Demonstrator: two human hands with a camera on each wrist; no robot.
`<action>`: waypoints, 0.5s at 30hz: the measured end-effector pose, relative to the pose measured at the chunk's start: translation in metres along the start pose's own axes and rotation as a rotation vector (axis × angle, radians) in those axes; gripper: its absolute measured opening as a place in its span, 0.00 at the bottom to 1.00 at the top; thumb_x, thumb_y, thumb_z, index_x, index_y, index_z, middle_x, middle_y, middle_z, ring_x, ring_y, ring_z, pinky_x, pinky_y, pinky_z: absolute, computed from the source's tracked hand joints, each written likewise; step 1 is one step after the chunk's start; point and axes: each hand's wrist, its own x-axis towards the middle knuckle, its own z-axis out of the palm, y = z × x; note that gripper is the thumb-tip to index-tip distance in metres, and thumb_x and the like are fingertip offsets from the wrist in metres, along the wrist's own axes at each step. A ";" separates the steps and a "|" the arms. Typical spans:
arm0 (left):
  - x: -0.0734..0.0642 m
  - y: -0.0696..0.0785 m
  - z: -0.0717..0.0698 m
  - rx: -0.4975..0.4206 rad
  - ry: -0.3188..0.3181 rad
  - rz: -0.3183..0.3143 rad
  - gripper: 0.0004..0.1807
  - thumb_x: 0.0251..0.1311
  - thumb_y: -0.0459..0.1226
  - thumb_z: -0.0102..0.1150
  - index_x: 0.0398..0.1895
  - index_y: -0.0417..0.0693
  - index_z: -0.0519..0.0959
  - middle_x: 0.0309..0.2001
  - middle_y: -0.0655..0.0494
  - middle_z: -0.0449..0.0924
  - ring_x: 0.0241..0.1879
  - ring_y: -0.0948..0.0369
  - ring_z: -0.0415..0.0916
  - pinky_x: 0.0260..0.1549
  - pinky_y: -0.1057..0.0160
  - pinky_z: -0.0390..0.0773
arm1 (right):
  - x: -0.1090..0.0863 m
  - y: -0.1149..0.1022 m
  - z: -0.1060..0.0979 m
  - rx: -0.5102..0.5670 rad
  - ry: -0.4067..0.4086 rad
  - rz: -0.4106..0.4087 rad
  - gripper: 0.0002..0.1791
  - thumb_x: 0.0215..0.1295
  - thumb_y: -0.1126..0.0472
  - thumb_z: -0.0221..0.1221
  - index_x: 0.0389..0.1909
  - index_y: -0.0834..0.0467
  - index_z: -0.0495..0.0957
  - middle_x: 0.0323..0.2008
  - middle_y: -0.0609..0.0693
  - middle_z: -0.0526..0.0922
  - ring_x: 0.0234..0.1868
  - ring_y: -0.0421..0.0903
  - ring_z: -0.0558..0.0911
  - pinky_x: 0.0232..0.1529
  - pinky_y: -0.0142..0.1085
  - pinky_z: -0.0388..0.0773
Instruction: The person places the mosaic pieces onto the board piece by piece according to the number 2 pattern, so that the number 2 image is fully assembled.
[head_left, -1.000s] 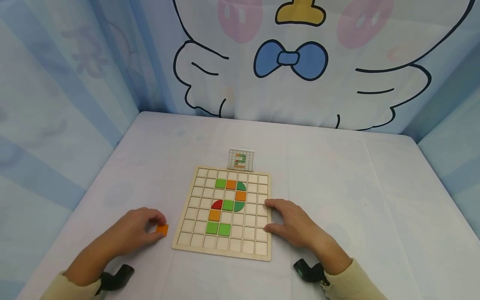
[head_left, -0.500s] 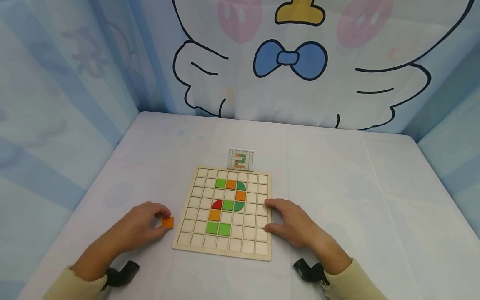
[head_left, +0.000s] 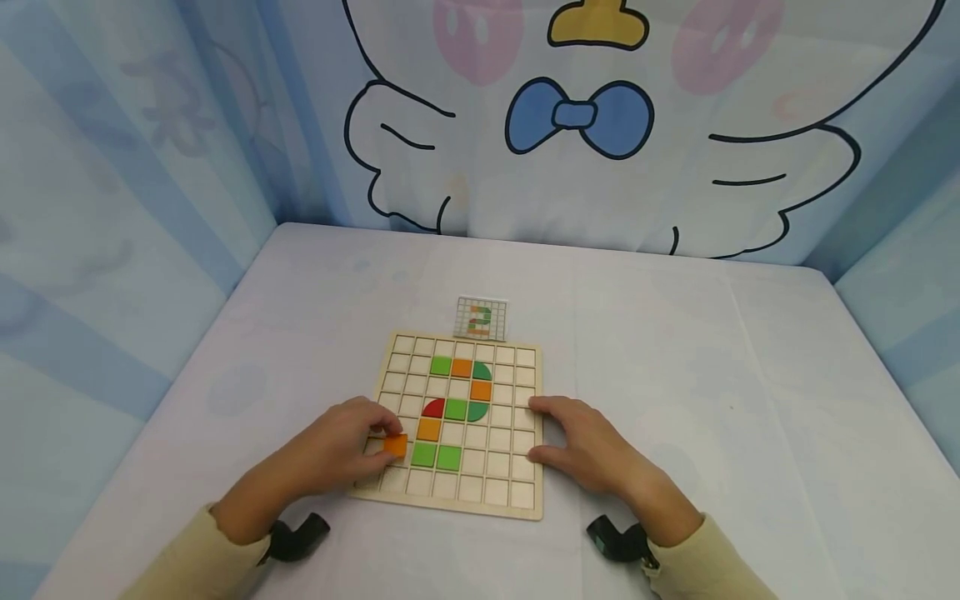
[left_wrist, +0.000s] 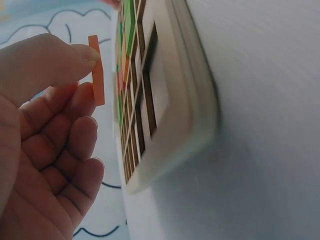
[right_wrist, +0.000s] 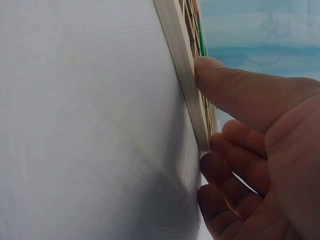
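Note:
My left hand [head_left: 333, 450] pinches an orange square tile [head_left: 396, 446] between thumb and fingertips, over the left part of the wooden grid board [head_left: 497, 495]. In the left wrist view the thin tile [left_wrist: 98, 75] stands on edge, apart from the board. Green, orange, red and dark green tiles lie in the board's cells; some are square and some quarter-round. Among them, two light green tiles [head_left: 437, 456] sit side by side just right of the held one. My right hand [head_left: 588, 442] touches the board's right rim with its thumb and fingers, which hold no tile.
A small pattern card [head_left: 481, 320] showing a coloured figure on a grid lies at the board's far edge. Black wrist cameras [head_left: 298, 537] hang beside both sleeves. The white-covered table [head_left: 697, 375] ends at a curtain [head_left: 570, 192] with a cartoon print.
My left hand has carried the orange tile rightward from beside the board to above its left columns. The right hand and the board have stayed in place.

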 end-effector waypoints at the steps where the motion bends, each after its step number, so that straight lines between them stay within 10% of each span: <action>1: 0.002 0.001 0.001 -0.001 -0.004 0.014 0.11 0.54 0.35 0.73 0.40 0.49 0.82 0.39 0.62 0.77 0.41 0.61 0.72 0.45 0.56 0.78 | 0.000 0.000 0.000 -0.001 0.000 0.000 0.33 0.63 0.56 0.68 0.67 0.62 0.71 0.65 0.57 0.73 0.68 0.59 0.68 0.67 0.55 0.64; 8: 0.016 0.009 0.010 0.015 0.013 0.162 0.09 0.56 0.35 0.72 0.39 0.48 0.82 0.38 0.63 0.78 0.39 0.63 0.72 0.43 0.60 0.78 | 0.000 -0.001 0.000 -0.004 -0.002 -0.001 0.33 0.63 0.56 0.68 0.67 0.62 0.71 0.65 0.57 0.73 0.68 0.59 0.68 0.67 0.55 0.64; 15: 0.028 0.021 0.016 0.010 -0.027 0.155 0.10 0.56 0.35 0.72 0.40 0.45 0.83 0.39 0.62 0.80 0.42 0.60 0.74 0.47 0.56 0.78 | 0.000 0.000 0.000 -0.003 -0.002 0.002 0.33 0.64 0.56 0.68 0.68 0.62 0.71 0.65 0.57 0.73 0.68 0.59 0.68 0.67 0.55 0.63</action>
